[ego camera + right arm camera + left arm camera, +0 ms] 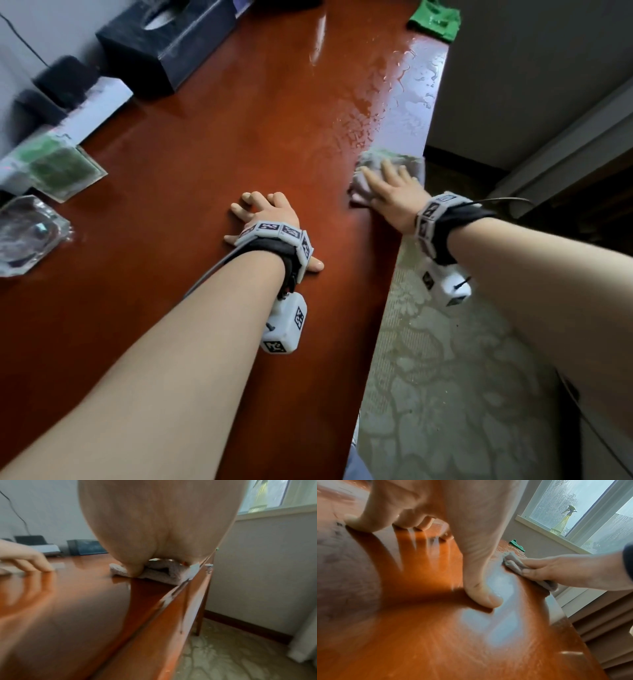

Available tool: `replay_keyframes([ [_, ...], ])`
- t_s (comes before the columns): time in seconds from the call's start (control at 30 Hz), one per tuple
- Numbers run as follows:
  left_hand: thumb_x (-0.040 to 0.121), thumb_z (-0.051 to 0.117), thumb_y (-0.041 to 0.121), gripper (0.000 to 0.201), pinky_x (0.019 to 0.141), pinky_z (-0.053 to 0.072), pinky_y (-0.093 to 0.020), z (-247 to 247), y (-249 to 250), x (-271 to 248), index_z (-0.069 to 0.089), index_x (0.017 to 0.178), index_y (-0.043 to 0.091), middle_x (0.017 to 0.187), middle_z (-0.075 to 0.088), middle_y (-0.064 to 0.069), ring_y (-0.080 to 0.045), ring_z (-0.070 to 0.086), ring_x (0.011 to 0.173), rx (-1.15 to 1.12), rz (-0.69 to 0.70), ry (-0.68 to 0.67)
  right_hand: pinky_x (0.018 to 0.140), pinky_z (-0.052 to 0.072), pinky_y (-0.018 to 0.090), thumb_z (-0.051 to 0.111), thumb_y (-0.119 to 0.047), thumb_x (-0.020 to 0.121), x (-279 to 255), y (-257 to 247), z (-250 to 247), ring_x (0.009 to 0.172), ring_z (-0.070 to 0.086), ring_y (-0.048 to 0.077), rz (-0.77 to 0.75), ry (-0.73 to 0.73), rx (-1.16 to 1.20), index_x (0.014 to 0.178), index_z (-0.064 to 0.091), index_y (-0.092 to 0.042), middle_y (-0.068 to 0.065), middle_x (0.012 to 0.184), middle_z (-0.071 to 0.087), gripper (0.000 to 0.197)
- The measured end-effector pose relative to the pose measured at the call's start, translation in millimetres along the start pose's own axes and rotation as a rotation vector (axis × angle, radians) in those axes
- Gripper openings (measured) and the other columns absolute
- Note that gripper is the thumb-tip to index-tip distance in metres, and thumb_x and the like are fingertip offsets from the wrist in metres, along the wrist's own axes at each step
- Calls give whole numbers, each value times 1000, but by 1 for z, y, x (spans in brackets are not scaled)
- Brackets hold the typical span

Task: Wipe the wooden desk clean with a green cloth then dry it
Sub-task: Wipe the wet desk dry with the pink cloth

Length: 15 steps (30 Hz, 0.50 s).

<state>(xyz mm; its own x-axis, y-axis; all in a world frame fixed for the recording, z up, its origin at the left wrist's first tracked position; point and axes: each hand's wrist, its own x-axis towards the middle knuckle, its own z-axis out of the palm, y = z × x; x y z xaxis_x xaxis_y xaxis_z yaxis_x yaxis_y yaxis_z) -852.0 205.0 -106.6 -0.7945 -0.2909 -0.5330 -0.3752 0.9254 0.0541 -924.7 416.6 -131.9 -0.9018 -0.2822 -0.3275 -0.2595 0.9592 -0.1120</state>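
- Far left of surface [191,144]: clear glass dish [29,236], green packets [58,164], black box [164,41]; at risk of a knock if wiping strokes sweep that way.
- Left hand [263,214]: fingers spread, bracing on dry wood, holding nothing; liable to slip if moisture reaches it.
- Right hand [394,186]: flat, fingers extended, pressing grey cloth [373,171] at the surface's right edge; likely to slide off the edge under an outward stroke.
- Water film [407,92] beyond the cloth: undried; prone to streaks or drips to the floor.
- Green cloth [434,19]: set down at the far right corner, on wet wood.
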Motion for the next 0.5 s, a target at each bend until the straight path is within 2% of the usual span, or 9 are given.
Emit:
replay_keyframes([
  [0.07,37,93,59,149,103,31,-72,-2,-1,1,8,148,10,155,-2,-24,-51,-3,145,-12,8,-24,114,22,53,46,-26,97,3,16,-8,141,17,45,55,0,-3,152,14,-33,16,159,10,64],
  [0.1,38,93,59,149,103,30,-73,-3,-2,1,7,149,10,155,-3,-24,-51,-5,145,-20,10,-36,110,29,52,49,-18,94,4,16,-12,136,25,44,67,14,-5,151,19,-31,17,154,20,66],
  [0.17,41,93,58,148,103,28,-74,-5,-2,0,5,149,9,155,-5,-25,-51,-6,145,-30,13,-56,99,41,48,52,-6,84,5,5,-17,124,41,42,86,69,-22,145,30,-26,17,138,38,69],
  [0.2,42,93,58,146,103,27,-75,-6,-2,0,6,149,9,155,-6,-25,-51,-7,145,-32,12,-63,94,45,45,54,-5,81,5,-2,-17,119,46,41,98,93,-42,143,34,-25,17,134,42,68],
  [0.27,43,93,57,144,103,26,-76,-6,-1,-1,7,148,9,155,-5,-25,-50,-7,145,-29,7,-66,87,47,43,57,-8,81,3,-18,-14,113,52,40,114,114,-84,140,37,-23,17,131,46,64],
  [0.33,42,92,58,143,102,28,-75,-6,-1,0,8,146,9,154,-4,-25,-51,-6,145,-20,8,-55,85,48,43,57,-11,83,0,-30,-12,111,54,40,99,126,-91,137,39,-22,18,129,48,58],
  [0.4,40,92,60,142,102,30,-75,-3,-2,2,10,145,9,153,-2,-25,-51,-5,145,-18,17,-36,85,47,40,54,-10,84,-3,-39,-15,109,56,37,18,144,-91,134,45,-21,16,127,51,52],
  [0.43,38,92,61,143,101,32,-74,-1,-3,3,11,144,9,153,-1,-25,-51,-5,145,-19,21,-23,86,46,38,52,-8,83,-6,-43,-18,109,57,35,-43,171,-71,129,51,-21,12,123,56,47],
  [0.5,35,92,63,145,102,34,-71,2,-4,4,12,144,10,152,1,-24,-51,-4,145,-20,27,0,85,48,32,47,-2,81,-8,-50,-25,103,61,28,-142,249,95,107,65,-21,3,108,67,36],
])
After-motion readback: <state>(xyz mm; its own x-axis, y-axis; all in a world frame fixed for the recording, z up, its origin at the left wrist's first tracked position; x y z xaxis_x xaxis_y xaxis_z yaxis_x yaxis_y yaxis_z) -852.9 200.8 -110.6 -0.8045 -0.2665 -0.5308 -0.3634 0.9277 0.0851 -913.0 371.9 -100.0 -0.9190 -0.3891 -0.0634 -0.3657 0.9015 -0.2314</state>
